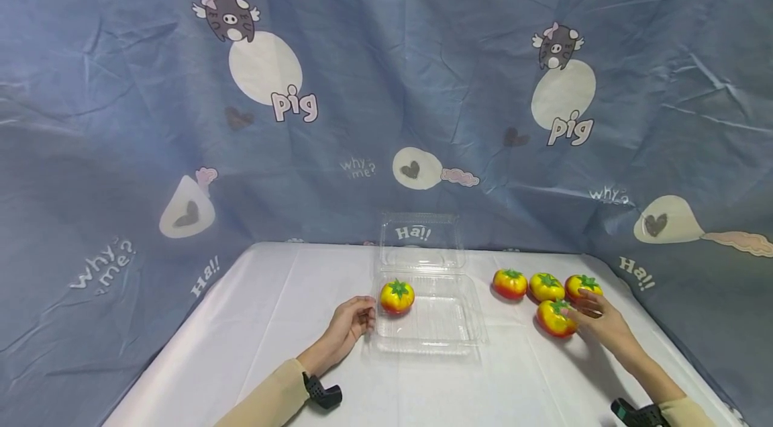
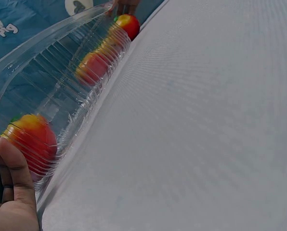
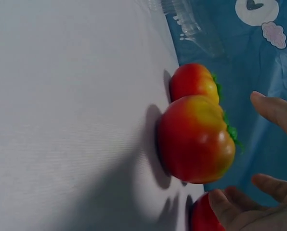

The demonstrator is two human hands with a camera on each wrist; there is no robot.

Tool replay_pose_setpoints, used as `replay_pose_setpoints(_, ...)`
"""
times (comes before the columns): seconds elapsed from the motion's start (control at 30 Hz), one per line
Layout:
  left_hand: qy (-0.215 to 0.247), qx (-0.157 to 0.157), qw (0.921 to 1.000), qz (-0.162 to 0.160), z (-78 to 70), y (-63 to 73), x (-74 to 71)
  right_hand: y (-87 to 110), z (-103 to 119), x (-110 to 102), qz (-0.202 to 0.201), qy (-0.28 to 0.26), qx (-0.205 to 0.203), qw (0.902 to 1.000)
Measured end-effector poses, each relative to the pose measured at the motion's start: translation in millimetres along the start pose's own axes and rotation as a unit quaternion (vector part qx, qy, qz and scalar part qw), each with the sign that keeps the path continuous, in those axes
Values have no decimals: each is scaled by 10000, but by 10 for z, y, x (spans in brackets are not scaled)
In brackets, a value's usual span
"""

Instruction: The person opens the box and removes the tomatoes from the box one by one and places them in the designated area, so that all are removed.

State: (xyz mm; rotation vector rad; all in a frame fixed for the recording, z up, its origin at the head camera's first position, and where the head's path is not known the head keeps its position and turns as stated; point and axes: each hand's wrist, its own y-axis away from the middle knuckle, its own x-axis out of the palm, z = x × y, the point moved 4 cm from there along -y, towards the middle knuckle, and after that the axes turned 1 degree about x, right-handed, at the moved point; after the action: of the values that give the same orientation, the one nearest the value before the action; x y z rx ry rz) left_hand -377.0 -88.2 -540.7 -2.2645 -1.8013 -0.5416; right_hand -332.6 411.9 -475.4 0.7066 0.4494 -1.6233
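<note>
A clear plastic clamshell box (image 1: 431,319) lies on the white table with its lid (image 1: 421,239) raised at the back. One red-and-yellow tomato (image 1: 396,297) with a green leafy top sits in its left side. My left hand (image 1: 350,325) is at the box's left wall, fingers loosely bent, beside that tomato (image 2: 32,144). To the right, my right hand (image 1: 604,326) reaches over the nearest loose tomato (image 1: 555,318), thumb and fingers spread. The right wrist view shows this tomato (image 3: 196,139) with the fingers (image 3: 273,185) apart from it.
More tomatoes stand in a row behind: a left one (image 1: 510,284), a middle one (image 1: 546,287) and a right one (image 1: 582,287) partly behind my right fingers. A blue printed cloth (image 1: 362,78) hangs behind and beside the white-covered table (image 1: 290,306).
</note>
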Motion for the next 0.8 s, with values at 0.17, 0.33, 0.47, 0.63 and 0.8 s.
replay_pose_setpoints(0.17, -4, 5, 10000, -14, 4, -11, 2, 3, 53, -57, -128, 136, -223, 9996)
replay_pose_setpoints(0.33, 26, -6, 10000, -38, 4, -17, -1, 6, 125, -96, -118, 10, -518, 9986)
replay_pose_setpoints(0.47, 27, -2, 10000, -38, 2, -14, 1, 9, 195, -125, -169, -103, -762, 9969)
replay_pose_setpoints(0.63, -5, 29, 10000, -21, -1, -16, 1, 7, 274, -145, -200, -225, -876, 9957)
replay_pose_setpoints(0.8, -32, 22, 10000, -54, 3, -11, 4, 0, 361, -127, -231, -174, -1027, 9943)
